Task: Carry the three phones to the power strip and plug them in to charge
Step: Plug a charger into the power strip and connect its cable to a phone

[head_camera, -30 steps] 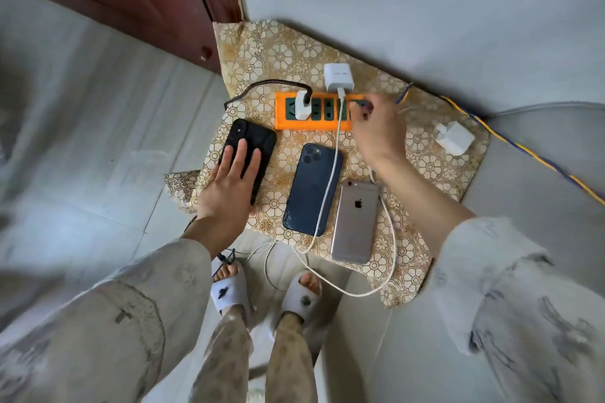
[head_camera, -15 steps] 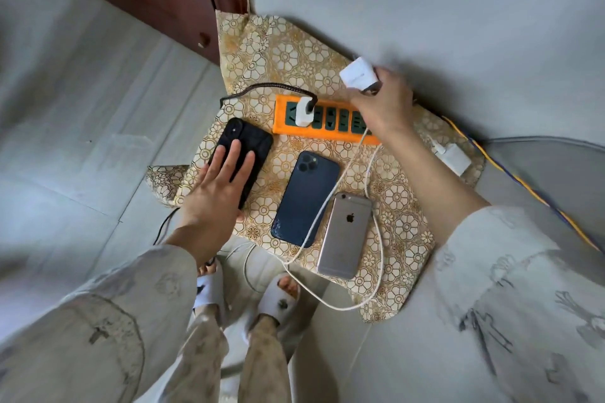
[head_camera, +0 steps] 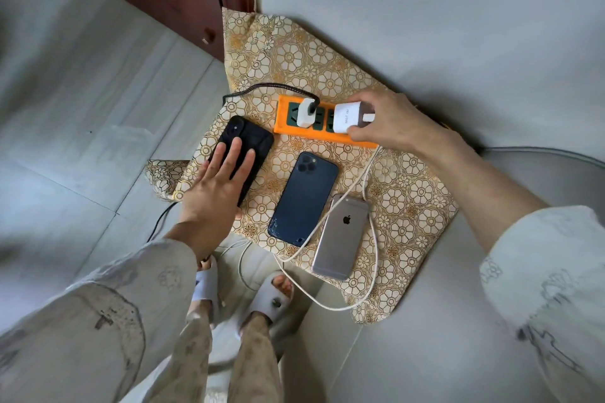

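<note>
While three phones lie face down on the patterned cloth, the scene reads:
Black phone: leftmost, under flat fingers.
Dark blue phone: middle, crossed by a white cable.
Rose-gold phone: rightmost, touching the blue one.
Power strip: orange, beyond the phones, one white plug with a dark braided cord seated in it.
Right hand: fingers curled round a white charger, held at the strip's sockets.
Left hand: fingers straight, pressing the black phone.
</note>
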